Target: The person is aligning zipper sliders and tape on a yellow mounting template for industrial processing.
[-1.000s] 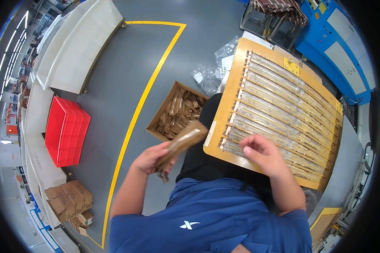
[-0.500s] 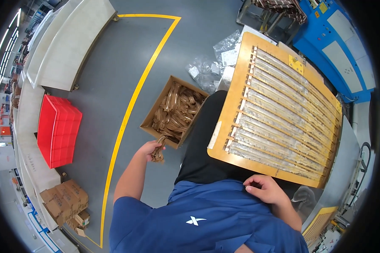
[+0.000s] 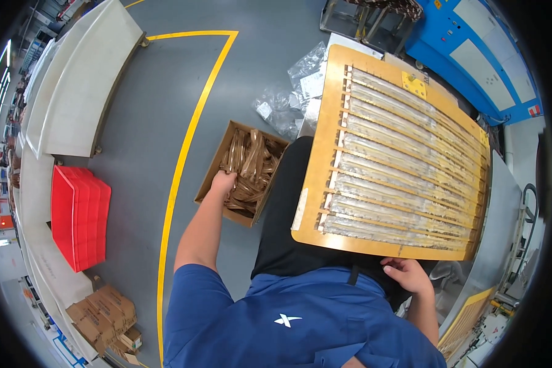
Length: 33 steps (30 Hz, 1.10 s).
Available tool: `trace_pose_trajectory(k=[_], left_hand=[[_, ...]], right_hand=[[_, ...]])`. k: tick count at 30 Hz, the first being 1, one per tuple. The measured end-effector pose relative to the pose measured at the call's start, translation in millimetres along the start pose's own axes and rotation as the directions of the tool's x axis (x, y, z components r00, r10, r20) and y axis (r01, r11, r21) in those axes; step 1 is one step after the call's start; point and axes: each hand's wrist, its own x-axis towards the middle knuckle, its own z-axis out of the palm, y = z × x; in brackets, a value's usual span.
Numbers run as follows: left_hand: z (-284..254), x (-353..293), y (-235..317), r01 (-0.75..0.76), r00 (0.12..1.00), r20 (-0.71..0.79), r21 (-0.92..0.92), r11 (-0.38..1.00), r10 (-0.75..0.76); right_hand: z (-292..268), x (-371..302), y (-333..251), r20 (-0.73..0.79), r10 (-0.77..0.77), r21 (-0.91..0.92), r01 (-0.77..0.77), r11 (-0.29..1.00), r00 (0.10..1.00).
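Since the earlier frame, we see the left hand has moved from beside the open box to the brown strips inside it. Nearest us, the right hand is loosely curled with nothing visible in it, just beside the tan board's near edge. Whether the left fingers are clamped on strips, we cannot tell. We judge the strips light, limp, perhaps slippery, best gripped around a bundle's middle. The blue shirt bears a white mark; we cannot read the printing on the left cartons or the far white sheet.
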Motion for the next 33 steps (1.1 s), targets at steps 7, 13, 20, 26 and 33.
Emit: trace_pose_trajectory(k=[7,13,20,26,33], left_hand=[[29,-50,-8,-0.011,0.994,0.106,-0.207,0.978,0.034],[23,-150,68,-0.535,0.844,-0.196,-0.237,0.811,0.5],[91,-261,111,-0.553,0.71,0.15,-0.485,0.677,0.688],[118,-238,101,-0.643,0.664,0.045,-0.475,0.601,0.746],[119,-212,137,-0.697,0.671,-0.046,-0.379,0.609,0.74]], right_hand=[[-64,-48,78,-0.28,0.142,0.377,-0.027,0.926,0.95],[-88,-68,117,-0.608,0.276,0.717,0.366,0.593,0.744],[-89,-43,124,-0.616,0.253,0.717,0.398,0.572,0.746],[-150,-36,126,-0.602,-0.123,0.372,0.414,0.831,0.789],[-188,20,215,-0.768,-0.069,0.084,0.206,0.975,0.637]])
